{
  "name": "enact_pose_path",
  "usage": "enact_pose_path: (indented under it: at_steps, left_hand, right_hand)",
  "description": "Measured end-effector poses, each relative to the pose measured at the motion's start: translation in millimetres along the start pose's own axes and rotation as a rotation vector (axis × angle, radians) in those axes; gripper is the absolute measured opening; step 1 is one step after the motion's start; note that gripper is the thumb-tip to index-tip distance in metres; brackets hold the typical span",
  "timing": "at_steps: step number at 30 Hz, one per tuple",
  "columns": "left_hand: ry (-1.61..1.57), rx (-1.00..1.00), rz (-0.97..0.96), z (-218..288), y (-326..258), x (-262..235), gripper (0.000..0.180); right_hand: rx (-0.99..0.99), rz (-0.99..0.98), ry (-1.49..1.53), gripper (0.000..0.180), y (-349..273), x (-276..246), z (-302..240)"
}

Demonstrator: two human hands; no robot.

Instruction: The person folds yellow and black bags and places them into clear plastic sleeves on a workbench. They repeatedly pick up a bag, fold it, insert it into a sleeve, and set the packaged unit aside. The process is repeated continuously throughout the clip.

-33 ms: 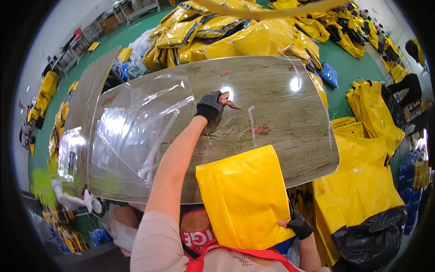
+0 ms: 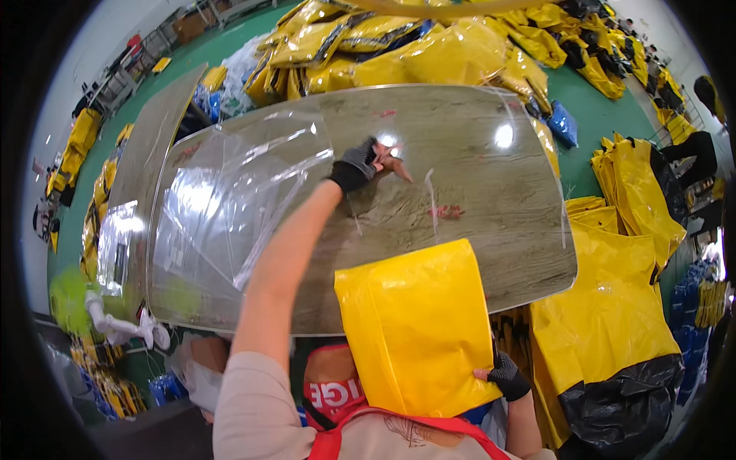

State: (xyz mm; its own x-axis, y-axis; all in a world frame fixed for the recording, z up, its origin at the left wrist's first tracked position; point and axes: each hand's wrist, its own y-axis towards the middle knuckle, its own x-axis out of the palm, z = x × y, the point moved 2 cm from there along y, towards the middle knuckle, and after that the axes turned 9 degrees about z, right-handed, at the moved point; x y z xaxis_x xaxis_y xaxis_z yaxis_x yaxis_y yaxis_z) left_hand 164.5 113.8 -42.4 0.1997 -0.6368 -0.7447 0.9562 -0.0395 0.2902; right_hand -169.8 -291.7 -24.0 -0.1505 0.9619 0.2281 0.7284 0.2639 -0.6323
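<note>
Nothing has shifted: left hand pinches a glossy clear bag mid-worktop; right hand, probably gripping, holds the smooth folded yellow garment at the near edge.

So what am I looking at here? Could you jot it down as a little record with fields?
Setting: wood-grain table on a green floor
Left hand: gloved, stretched out over the table, touching clear plastic bag
Right hand: gloved, gripping folded yellow garment at its lower edge
Surroundings: yellow garment piles behind and to the right of the table
</note>
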Motion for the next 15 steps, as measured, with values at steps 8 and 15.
enact_pose_path:
  at_steps: [8, 15]
  left_hand:
    - [0.493, 0.130, -0.079, -58.8, -222.0, -163.5, 0.027]
    - [0.238, -0.088, -0.231, 1.1, -263.1, -104.7, 0.031]
  right_hand:
    - [-0.099, 0.034, 0.069, 0.065, 9.5, -13.4, 27.9]
    - [-0.204, 0.192, 0.266, 0.058, 10.4, -18.3, 15.5]
